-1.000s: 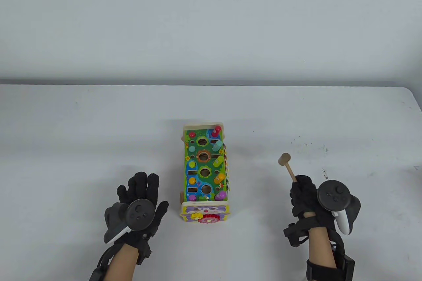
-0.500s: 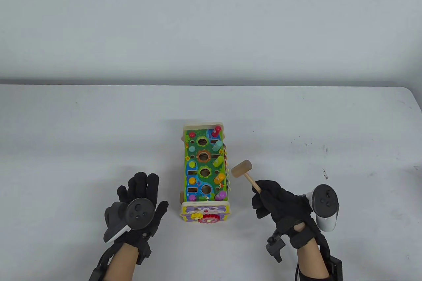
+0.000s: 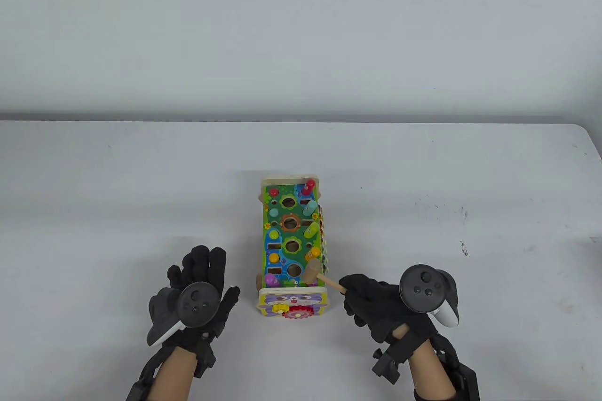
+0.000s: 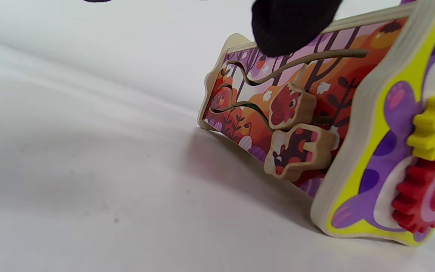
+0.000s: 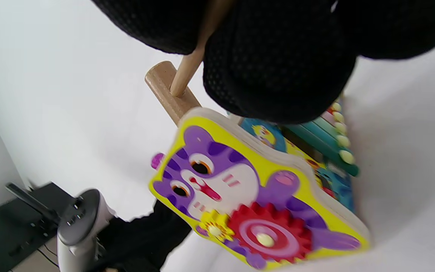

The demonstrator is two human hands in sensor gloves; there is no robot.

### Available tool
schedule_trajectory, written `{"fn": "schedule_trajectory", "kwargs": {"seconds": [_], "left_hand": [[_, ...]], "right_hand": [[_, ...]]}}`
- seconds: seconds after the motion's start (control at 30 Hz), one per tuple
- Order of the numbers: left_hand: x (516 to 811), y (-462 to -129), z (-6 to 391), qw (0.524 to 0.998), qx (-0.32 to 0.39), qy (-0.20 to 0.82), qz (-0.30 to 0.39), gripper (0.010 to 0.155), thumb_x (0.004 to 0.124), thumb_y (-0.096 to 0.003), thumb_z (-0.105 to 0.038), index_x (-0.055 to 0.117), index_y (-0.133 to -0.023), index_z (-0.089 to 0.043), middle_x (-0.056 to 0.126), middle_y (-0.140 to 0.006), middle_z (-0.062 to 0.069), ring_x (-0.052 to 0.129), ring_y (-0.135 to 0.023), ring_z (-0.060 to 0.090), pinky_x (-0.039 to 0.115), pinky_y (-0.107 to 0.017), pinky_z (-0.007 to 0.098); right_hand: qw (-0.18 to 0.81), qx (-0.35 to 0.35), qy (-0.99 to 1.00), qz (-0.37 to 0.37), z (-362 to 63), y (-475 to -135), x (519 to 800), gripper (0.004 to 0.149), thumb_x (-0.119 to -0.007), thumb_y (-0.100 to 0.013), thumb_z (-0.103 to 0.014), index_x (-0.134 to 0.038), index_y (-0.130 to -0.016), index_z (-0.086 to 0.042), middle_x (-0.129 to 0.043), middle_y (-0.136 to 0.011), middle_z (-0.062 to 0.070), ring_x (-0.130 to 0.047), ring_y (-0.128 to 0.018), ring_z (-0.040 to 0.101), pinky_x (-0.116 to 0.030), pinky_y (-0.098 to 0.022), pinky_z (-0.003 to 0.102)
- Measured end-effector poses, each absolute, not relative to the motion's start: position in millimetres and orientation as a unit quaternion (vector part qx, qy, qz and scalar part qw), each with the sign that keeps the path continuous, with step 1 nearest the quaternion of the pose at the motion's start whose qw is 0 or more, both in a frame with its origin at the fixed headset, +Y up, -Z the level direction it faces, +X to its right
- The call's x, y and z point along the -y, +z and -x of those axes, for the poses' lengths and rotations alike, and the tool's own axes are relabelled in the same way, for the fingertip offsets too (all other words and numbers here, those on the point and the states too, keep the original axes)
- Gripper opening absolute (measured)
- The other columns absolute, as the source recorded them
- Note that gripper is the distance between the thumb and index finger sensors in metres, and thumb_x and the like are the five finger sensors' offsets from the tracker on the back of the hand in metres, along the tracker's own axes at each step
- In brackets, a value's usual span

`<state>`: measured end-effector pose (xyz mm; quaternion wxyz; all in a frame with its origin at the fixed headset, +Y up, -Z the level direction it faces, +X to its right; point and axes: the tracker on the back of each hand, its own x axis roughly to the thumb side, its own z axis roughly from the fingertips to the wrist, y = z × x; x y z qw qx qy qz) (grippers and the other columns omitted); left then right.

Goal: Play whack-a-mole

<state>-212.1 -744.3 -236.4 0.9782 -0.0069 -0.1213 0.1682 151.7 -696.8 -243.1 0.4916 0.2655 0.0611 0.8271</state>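
Note:
A colourful wooden whack-a-mole toy box (image 3: 291, 241) stands in the middle of the table, its purple cat end panel (image 3: 290, 304) facing me. Coloured pegs stick up along both long sides of its green top. My right hand (image 3: 376, 302) grips the handle of a small wooden hammer (image 3: 314, 274); the hammer head is down on the box's near right corner, where the purple peg stood. The right wrist view shows the hammer head (image 5: 170, 94) at the panel's top edge (image 5: 240, 181). My left hand (image 3: 200, 279) lies flat and open on the table left of the box, holding nothing.
The white table (image 3: 141, 175) has a rounded far right corner and small dark specks (image 3: 442, 210) right of the box. In the left wrist view the box's side panel (image 4: 278, 113) shows sliding animal pieces. A xylophone strip (image 5: 334, 136) runs along the box's right side.
My right hand swung the hammer from the right side of the table leftward and down onto the box's near right corner. The left hand has not moved.

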Motion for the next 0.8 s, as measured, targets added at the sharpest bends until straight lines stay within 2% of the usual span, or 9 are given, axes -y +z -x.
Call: {"fn": "schedule_trajectory", "kwargs": {"seconds": [0.17, 0.27, 0.4, 0.57, 0.8], "left_hand": [[744, -237, 213, 0.978, 0.121, 0.172, 0.007, 0.083, 0.063, -0.0566, -0.042, 0.013, -0.112, -0.007, 0.014, -0.112, 0.036, 0.026, -0.103, 0.068, 0.020, -0.063, 0.084], [744, -237, 213, 0.977, 0.120, 0.174, 0.007, 0.083, 0.063, -0.0567, -0.042, 0.013, -0.112, -0.007, 0.013, -0.112, 0.037, 0.026, -0.104, 0.068, 0.020, -0.063, 0.084], [744, -237, 213, 0.977, 0.121, 0.174, 0.007, 0.083, 0.063, -0.0566, -0.042, 0.013, -0.112, -0.007, 0.013, -0.112, 0.037, 0.026, -0.104, 0.068, 0.020, -0.063, 0.083], [745, -237, 213, 0.977, 0.122, 0.173, 0.010, 0.083, 0.063, -0.0566, -0.042, 0.014, -0.112, -0.007, 0.014, -0.112, 0.037, 0.027, -0.103, 0.068, 0.021, -0.063, 0.084], [744, -237, 213, 0.977, 0.122, 0.176, 0.009, 0.083, 0.063, -0.0567, -0.042, 0.013, -0.112, -0.007, 0.013, -0.112, 0.037, 0.026, -0.104, 0.068, 0.021, -0.063, 0.083]], "right_hand": [[0.574, 0.055, 0.772, -0.267, -160, -241, 690, 0.045, -0.063, -0.056, -0.023, -0.071, -0.089, 0.007, -0.089, -0.061, 0.018, -0.095, -0.032, 0.027, -0.076, -0.031, 0.051], [0.591, 0.092, 0.757, -0.264, -160, -240, 691, 0.046, -0.063, -0.056, -0.023, -0.070, -0.089, 0.007, -0.090, -0.061, 0.018, -0.095, -0.031, 0.027, -0.076, -0.031, 0.051], [0.559, 0.082, 0.789, -0.241, -156, -242, 698, 0.046, -0.063, -0.056, -0.022, -0.070, -0.090, 0.007, -0.090, -0.061, 0.019, -0.096, -0.031, 0.027, -0.076, -0.031, 0.051], [0.418, 0.011, 0.881, -0.222, -143, -251, 717, 0.046, -0.063, -0.056, -0.022, -0.071, -0.091, 0.006, -0.090, -0.062, 0.018, -0.096, -0.031, 0.027, -0.077, -0.030, 0.051], [0.528, 0.117, 0.809, -0.229, -154, -246, 696, 0.046, -0.063, -0.056, -0.022, -0.071, -0.090, 0.007, -0.091, -0.060, 0.018, -0.096, -0.029, 0.024, -0.077, -0.029, 0.050]]}}
